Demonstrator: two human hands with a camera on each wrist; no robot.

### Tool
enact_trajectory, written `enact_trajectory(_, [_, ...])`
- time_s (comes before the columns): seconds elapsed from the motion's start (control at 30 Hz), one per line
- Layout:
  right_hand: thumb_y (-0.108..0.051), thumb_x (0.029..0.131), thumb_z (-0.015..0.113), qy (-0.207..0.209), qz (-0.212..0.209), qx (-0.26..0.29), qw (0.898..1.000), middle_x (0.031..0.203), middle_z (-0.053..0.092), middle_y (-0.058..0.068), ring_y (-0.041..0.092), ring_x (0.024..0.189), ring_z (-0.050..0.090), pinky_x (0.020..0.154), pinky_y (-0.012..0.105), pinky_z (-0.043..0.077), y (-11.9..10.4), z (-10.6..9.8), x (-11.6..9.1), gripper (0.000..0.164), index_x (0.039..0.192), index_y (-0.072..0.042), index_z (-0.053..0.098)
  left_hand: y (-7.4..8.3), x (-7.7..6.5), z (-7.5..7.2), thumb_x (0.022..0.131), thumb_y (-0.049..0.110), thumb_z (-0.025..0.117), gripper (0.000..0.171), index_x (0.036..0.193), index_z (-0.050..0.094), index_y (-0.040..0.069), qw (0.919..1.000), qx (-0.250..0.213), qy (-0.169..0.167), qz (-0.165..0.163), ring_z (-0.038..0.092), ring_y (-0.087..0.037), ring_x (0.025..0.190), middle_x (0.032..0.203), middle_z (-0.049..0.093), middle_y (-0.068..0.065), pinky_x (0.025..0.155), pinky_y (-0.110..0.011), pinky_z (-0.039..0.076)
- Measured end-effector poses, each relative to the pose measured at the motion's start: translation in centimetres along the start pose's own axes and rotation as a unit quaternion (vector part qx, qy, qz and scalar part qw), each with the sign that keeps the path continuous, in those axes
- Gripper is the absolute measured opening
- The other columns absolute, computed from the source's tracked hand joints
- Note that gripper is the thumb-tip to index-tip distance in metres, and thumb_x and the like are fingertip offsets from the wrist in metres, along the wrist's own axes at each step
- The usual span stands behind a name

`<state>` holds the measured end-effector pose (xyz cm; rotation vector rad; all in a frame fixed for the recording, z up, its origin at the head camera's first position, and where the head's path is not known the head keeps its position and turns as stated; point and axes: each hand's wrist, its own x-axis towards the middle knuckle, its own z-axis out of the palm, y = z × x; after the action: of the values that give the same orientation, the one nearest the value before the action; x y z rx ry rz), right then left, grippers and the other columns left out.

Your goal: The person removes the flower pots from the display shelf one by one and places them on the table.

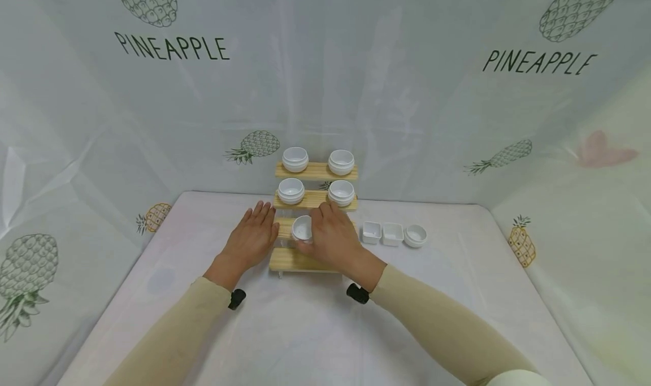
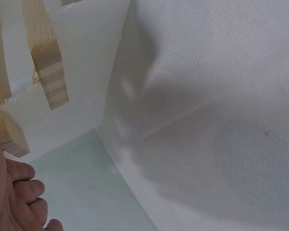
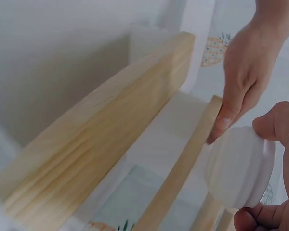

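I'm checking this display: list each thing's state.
Light wooden four-tier stand: upright
Four round white ceramic-looking bowls, top two tiers: upright
Round white ceramic-looking bowl: held by right grip
Two square white ceramic-looking dishes: upright
Rightmost round white bowl: upright
Left grip: fingers extended

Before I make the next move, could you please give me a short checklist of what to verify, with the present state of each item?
1. Right hand grips the bowl: ok.
2. Bowl sits flat on the third shelf: cannot tell; the hand hides part.
3. Left hand is at the rack's left side: ok.
4. Top shelf and second shelf hold two bowls each: ok.
5. Bottom shelf is bare throughout: cannot tell; its right end is covered.
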<state>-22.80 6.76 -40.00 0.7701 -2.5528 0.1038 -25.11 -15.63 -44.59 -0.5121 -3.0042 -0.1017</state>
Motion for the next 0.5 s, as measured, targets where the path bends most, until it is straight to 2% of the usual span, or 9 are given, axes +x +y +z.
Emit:
enact_trajectory(0.07, [-0.057, 0.079, 0.066, 0.015, -0.006, 0.003, 1.000, 0.085, 0.055, 0.007, 0.024, 0.082, 0.049, 0.072, 0.033, 0.046, 0.8, -0.1, -0.8, 0.058, 0.095, -0.002, 0.062, 0.1, 0.0, 0.0, 0.107, 0.040, 0.025, 0.060, 0.153, 0.027, 0.000, 1.0000, -0.003, -0.003, -0.002, 0.013, -0.031, 0.152, 0.162, 0.022, -0.015, 0.124, -0.049, 0.014])
enact_trajectory(0.2, [-0.055, 0.078, 0.067, 0.020, -0.011, 0.005, 1.000, 0.087, 0.056, 0.008, 0.024, 0.080, 0.048, 0.066, 0.032, 0.045, 2.6, -0.6, -2.3, 0.055, 0.094, -0.003, 0.061, 0.1, -0.1, 0.0, 0.108, 0.040, 0.021, 0.061, 0.153, 0.025, 0.001, 0.9999, -0.010, -0.009, -0.004, 0.012, -0.031, 0.152, 0.162, 0.020, -0.014, 0.124, -0.049, 0.013])
enact_trajectory(0.33, [-0.054, 0.076, 0.068, 0.009, -0.010, 0.003, 1.000, 0.090, 0.057, 0.007, 0.023, 0.080, 0.047, 0.065, 0.031, 0.042, 4.7, -1.3, -3.9, 0.055, 0.100, -0.004, 0.062, 0.2, -0.1, -0.1, 0.108, 0.039, 0.019, 0.060, 0.154, 0.024, 0.000, 0.9997, -0.020, -0.011, -0.004, 0.012, -0.032, 0.152, 0.162, 0.021, -0.015, 0.124, -0.049, 0.014])
enact_trajectory(0.5, [-0.051, 0.075, 0.070, 0.009, -0.012, 0.006, 1.000, 0.094, 0.059, 0.008, 0.025, 0.084, 0.049, 0.070, 0.033, 0.045, 7.5, -1.9, -5.9, 0.055, 0.101, -0.003, 0.062, 0.2, -0.1, 0.0, 0.108, 0.040, 0.018, 0.061, 0.154, 0.025, 0.000, 0.9996, -0.026, -0.011, -0.009, 0.013, -0.031, 0.152, 0.162, 0.021, -0.015, 0.124, -0.048, 0.015])
